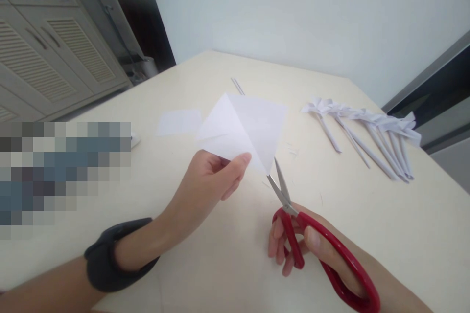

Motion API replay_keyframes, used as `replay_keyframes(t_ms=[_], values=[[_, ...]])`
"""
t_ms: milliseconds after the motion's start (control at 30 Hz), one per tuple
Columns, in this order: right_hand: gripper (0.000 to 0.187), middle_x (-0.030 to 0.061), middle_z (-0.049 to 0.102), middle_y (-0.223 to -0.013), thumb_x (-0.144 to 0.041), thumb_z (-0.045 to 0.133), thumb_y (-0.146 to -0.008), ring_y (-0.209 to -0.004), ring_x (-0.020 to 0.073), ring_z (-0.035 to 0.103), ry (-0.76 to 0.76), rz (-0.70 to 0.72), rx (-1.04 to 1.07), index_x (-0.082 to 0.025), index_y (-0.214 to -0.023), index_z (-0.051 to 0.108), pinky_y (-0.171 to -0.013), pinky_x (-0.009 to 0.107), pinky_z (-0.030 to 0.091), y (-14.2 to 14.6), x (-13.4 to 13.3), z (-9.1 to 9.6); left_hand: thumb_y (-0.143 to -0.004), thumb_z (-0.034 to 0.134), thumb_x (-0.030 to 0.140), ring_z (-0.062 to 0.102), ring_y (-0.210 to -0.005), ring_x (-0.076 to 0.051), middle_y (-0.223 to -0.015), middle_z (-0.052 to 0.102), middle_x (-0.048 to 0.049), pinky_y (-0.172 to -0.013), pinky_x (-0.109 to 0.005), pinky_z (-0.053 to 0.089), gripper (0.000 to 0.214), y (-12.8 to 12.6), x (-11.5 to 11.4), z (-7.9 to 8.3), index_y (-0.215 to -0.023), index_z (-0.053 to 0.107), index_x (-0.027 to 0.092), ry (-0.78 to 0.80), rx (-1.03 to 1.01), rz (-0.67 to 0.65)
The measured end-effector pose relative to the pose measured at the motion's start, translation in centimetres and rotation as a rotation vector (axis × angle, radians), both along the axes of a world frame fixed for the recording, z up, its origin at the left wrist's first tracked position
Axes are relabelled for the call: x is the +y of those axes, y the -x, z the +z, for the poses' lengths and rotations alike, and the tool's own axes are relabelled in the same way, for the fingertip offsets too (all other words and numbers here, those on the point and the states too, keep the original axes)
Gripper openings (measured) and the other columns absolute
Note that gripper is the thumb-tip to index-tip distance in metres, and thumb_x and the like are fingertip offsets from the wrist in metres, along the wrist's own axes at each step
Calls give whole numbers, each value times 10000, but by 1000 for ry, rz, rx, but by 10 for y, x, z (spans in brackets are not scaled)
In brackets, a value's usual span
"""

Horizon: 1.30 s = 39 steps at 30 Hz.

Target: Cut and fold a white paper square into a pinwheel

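My left hand [211, 183] pinches a white square of creased paper [244, 127] and holds it above the cream table [227, 254]. My right hand [312, 249] grips red-handled scissors [316, 244]. Their steel blades are parted and point up at the paper's lower corner, touching its edge. A dark band sits on my left wrist.
A row of several white paper pinwheels on rolled paper sticks [367, 129] lies at the right of the table. A small white paper sheet [179, 122] lies flat at left, and thin sticks [237, 85] behind the held paper. Louvred cabinets [44, 54] stand at far left.
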State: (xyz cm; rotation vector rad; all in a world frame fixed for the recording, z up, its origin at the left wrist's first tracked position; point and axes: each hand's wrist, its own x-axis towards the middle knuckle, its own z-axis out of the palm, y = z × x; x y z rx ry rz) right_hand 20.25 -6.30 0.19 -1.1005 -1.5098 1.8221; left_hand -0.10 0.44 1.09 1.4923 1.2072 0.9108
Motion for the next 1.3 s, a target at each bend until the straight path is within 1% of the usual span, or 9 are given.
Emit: replay_keyframes(t_ms=[100, 233, 500, 733, 833, 1033, 1133, 1233, 1300], values=[[359, 53, 588, -868, -491, 367, -919, -720, 147, 564, -18, 8, -7, -177, -859, 532, -699, 296, 455, 0, -1, 1, -882, 438, 371, 311, -438, -85, -416, 314, 38, -480, -251, 273, 499, -4, -2, 3, -435, 340, 173, 39, 61, -74], [342, 51, 587, -869, -465, 368, -928, -731, 146, 564, -11, 10, -4, -171, -851, 525, -718, 302, 458, 0, -1, 0, -870, 455, 374, 325, -420, -77, -408, 336, 45, -465, -233, 282, 481, -7, -4, 3, -442, 382, 168, 89, 65, -139], [368, 53, 590, -863, -468, 349, -935, -730, 141, 566, 9, 20, 15, -161, -878, 544, -711, 297, 449, -1, 0, 1, -873, 461, 370, 333, -413, -68, -399, 342, 53, -466, -219, 289, 490, -5, -4, 1, -435, 378, 164, 57, 50, -120], [360, 32, 574, -838, -467, 360, -932, -739, 136, 568, 14, -16, 62, -180, -911, 577, -701, 279, 460, 1, -7, 0, -873, 459, 383, 347, -414, -68, -398, 343, 53, -473, -220, 296, 493, -6, -5, 0, -439, 383, 163, 67, 61, -154], [369, 31, 579, -832, -481, 360, -926, -735, 138, 564, 23, -50, 30, -181, -883, 571, -713, 286, 458, 2, -8, 3, -876, 458, 364, 349, -409, -66, -396, 352, 54, -466, -214, 297, 481, -7, -4, 1, -444, 395, 163, 56, 36, -156], [404, 50, 603, -847, -491, 339, -926, -750, 157, 570, 3, -19, -39, -174, -902, 589, -732, 320, 475, 1, -5, 12, -873, 459, 371, 357, -413, -68, -398, 355, 53, -475, -215, 308, 482, -6, -5, 0, -442, 394, 165, 73, 39, -174], [372, 66, 623, -918, -437, 356, -938, -801, 171, 594, 14, 6, -69, -163, -978, 604, -770, 356, 494, 1, -4, 16, -871, 461, 376, 369, -417, -70, -403, 366, 53, -485, -215, 321, 477, -6, -5, 0, -447, 402, 167, 69, 39, -182], [271, 77, 594, -1104, -327, 477, -914, -923, 191, 599, 17, 16, -80, -163, -1110, 566, -801, 387, 507, 3, -3, 16, -870, 462, 372, 374, -417, -71, -401, 366, 54, -491, -214, 330, 470, -6, -5, 0, -450, 402, 169, 68, 36, -174], [299, 83, 564, -1169, -291, 529, -890, -974, 204, 590, 16, 24, -86, -161, -1159, 536, -807, 403, 509, 5, -2, 13, -871, 459, 372, 370, -416, -71, -401, 366, 54, -491, -214, 331, 470, -6, -6, 0, -451, 402, 170, 74, 33, -173]])
